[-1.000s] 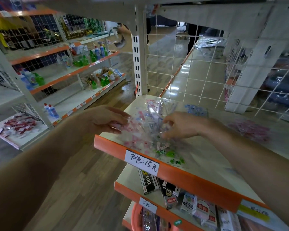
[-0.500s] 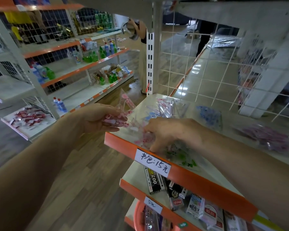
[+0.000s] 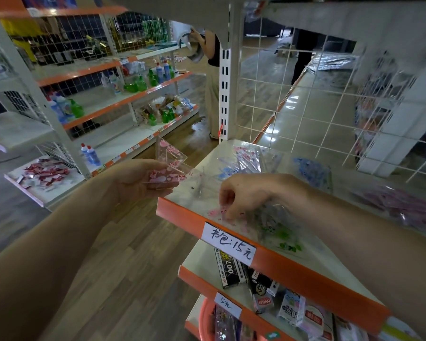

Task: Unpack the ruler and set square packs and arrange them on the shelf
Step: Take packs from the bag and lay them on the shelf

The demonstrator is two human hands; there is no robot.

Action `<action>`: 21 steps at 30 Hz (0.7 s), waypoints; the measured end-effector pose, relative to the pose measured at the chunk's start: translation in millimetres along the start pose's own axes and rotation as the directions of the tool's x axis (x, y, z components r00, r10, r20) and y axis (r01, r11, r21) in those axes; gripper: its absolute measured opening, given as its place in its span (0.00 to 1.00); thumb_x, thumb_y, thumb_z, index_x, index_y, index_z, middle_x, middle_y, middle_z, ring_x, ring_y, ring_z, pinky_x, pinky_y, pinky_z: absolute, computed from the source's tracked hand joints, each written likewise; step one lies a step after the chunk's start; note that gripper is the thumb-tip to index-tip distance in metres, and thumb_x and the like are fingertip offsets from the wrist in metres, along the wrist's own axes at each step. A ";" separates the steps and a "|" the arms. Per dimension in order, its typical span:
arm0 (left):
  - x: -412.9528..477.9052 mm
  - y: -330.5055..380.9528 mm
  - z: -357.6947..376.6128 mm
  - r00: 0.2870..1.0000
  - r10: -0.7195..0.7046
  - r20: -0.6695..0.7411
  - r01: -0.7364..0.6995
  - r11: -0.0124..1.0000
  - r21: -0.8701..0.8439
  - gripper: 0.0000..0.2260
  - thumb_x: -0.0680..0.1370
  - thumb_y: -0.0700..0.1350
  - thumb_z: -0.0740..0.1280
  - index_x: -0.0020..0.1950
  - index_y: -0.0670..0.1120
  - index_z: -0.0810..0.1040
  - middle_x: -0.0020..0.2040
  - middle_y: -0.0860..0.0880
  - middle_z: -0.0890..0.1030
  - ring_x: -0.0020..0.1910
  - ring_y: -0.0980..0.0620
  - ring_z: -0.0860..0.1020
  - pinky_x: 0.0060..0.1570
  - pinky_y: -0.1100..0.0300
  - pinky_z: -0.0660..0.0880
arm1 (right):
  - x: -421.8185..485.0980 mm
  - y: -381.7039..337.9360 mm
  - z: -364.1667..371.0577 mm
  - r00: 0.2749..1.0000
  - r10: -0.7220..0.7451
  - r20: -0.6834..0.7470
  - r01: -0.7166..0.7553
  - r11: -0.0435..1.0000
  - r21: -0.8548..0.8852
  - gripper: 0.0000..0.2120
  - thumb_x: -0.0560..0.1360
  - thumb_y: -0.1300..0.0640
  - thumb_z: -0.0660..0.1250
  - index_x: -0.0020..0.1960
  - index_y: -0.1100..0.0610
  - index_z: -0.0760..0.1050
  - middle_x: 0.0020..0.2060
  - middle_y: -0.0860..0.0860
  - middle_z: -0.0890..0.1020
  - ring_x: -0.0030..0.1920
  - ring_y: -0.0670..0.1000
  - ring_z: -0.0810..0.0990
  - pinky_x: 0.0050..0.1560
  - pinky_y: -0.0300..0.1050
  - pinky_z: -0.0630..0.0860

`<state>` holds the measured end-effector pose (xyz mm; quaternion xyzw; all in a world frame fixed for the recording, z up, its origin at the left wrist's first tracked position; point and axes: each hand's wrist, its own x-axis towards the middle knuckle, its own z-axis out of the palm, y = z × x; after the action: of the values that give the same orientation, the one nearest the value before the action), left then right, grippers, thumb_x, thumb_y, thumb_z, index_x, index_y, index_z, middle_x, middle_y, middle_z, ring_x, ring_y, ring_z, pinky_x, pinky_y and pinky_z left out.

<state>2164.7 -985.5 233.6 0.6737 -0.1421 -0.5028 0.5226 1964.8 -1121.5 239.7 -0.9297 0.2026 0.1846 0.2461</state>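
Retail aisle with wood-pattern flooring: a white metal shelf [image 3: 197, 185] with an orange front strip occupies the foreground. Off its left end, the left hand [image 3: 135, 180] grips clear plastic set squares [image 3: 169, 166] with pink prints between thumb and fingers; the pieces are fanned and tilted upward. Near the front edge, the right hand [image 3: 244, 195] has its fingers curled downward, with the tips pinching a clear ruler pack [image 3: 219, 212] with pink print that lies flat on the shelf. A blue-printed pack [image 3: 312, 173] and a green-printed pack [image 3: 280, 233] lie nearby. A white handwritten price label [image 3: 229, 244] is fixed to the strip.
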 end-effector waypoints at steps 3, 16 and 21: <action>-0.2 0.3 1.5 1.000 0.016 -0.022 -0.016 1.000 -0.001 0.07 0.80 0.41 0.61 0.55 0.40 0.74 0.47 0.40 0.83 0.39 0.47 0.84 0.38 0.54 0.82 | 2.4 9.5 -3.6 0.993 -0.086 -0.087 0.107 0.956 0.274 0.14 0.74 0.59 0.70 0.59 0.55 0.76 0.44 0.43 0.77 0.47 0.46 0.77 0.50 0.39 0.73; -7.0 3.1 61.4 0.972 0.159 0.172 -0.166 0.986 0.026 0.16 0.82 0.50 0.57 0.60 0.41 0.76 0.50 0.40 0.83 0.43 0.45 0.84 0.35 0.54 0.81 | 2.8 -10.5 -21.4 0.847 0.104 -0.522 0.316 0.691 0.651 0.03 0.74 0.64 0.70 0.45 0.64 0.76 0.36 0.55 0.80 0.33 0.47 0.80 0.30 0.37 0.79; -7.0 -3.6 45.4 0.961 0.184 0.209 -0.187 0.982 -0.005 0.17 0.73 0.46 0.67 0.60 0.41 0.75 0.51 0.40 0.83 0.43 0.45 0.83 0.35 0.56 0.80 | -2.2 5.4 -17.6 0.872 0.132 -0.471 0.241 0.723 0.648 0.05 0.75 0.63 0.69 0.45 0.65 0.77 0.37 0.56 0.81 0.33 0.47 0.80 0.32 0.36 0.80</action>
<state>2122.8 -1004.6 236.6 0.6050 -0.2622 -0.5184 0.5445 1964.7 -1134.6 252.9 -0.7918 0.2832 -0.1513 0.5196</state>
